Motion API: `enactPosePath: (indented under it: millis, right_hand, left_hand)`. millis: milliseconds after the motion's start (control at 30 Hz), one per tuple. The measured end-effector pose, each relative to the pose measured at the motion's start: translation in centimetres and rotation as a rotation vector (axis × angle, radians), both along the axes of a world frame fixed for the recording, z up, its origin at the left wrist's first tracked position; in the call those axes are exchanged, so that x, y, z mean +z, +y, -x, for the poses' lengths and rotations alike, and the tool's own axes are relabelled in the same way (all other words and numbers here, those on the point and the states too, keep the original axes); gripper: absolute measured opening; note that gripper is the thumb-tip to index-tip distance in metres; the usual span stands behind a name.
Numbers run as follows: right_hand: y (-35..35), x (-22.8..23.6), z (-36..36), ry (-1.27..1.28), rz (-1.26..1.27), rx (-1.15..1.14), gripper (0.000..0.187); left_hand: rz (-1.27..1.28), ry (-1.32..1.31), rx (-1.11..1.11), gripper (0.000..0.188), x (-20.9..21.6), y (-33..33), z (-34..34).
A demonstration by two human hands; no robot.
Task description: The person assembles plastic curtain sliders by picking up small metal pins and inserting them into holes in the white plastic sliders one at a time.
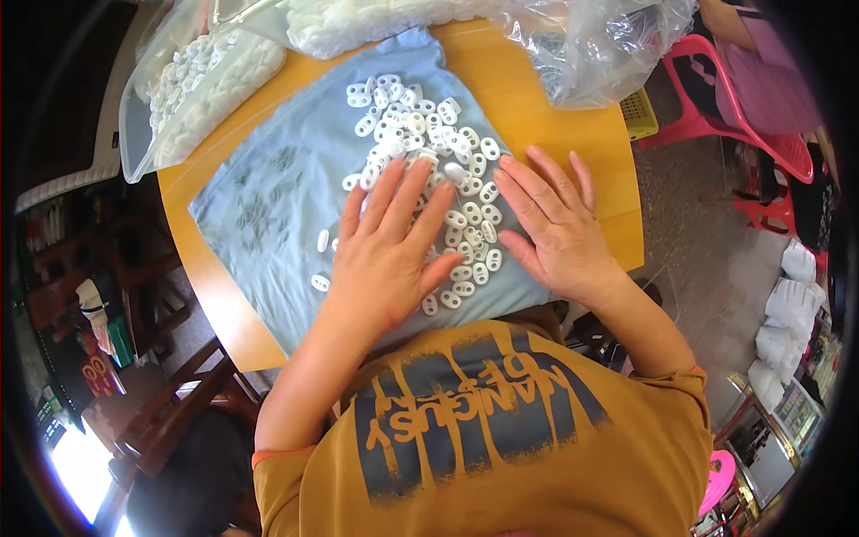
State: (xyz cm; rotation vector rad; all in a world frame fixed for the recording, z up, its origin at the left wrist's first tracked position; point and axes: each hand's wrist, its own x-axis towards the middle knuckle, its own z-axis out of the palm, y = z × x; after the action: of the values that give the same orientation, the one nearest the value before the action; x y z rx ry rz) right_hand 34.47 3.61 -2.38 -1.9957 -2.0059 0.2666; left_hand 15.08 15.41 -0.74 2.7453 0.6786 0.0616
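A loose heap of white, oval, two-holed plastic pieces that look like cord locks lies on a light blue cloth. My left hand rests palm down over the heap's left part, fingers spread, hiding the pieces beneath it. To the right of the heap, my right hand is also palm down with its fingers apart. Its fingertips come close to the outermost pieces. Neither hand grips anything. On the cloth's left side is a scatter of small dark grey bits, too small to make out.
Under the cloth is a yellow wooden table. Clear plastic tubs of white pieces stand along its far left edge. A crumpled clear bag lies at the far right. Beyond are a red plastic chair and another person in pink.
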Motion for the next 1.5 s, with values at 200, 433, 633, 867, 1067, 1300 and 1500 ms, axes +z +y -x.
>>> enactPosePath:
  millis: [200, 433, 633, 867, 1067, 1300, 1500]
  right_hand:
    - [0.1, 0.3, -0.5, 0.003, 0.005, 0.006, 0.056]
    - [-0.5, 0.2, -0.8, 0.012, -0.009, 0.011, 0.053]
    - [-1.3, -0.3, -0.6, 0.022, -0.141, -0.037, 0.053]
    - [-1.8, -0.4, -0.6, -0.001, -0.158, -0.046, 0.053]
    - [-1.7, -0.8, -0.5, 0.004, -0.149, -0.043, 0.052]
    - [-1.8, -0.7, -0.6, 0.030, -0.155, -0.043, 0.052]
    - [-2.2, -0.4, -0.3, 0.045, -0.145, -0.058, 0.051]
  left_hand:
    - [0.042, -0.025, -0.018, 0.060, 1.2, 0.5, 1.7]
    - [-0.024, -0.126, -0.043, 0.059, 1.4, 2.0, -4.6]
    - [0.000, 0.028, -0.137, 0.062, 1.0, 1.0, -2.9]
    - [-0.013, -0.005, -0.174, 0.067, 2.1, 2.3, -2.5]
    - [-0.165, -0.062, -0.054, 0.063, 1.7, 5.5, -5.5]
    - [-0.098, 0.019, -0.152, 0.059, 1.5, 4.1, -3.3]
    - [-0.067, -0.004, -0.111, 0.063, 1.3, 4.1, -3.5]
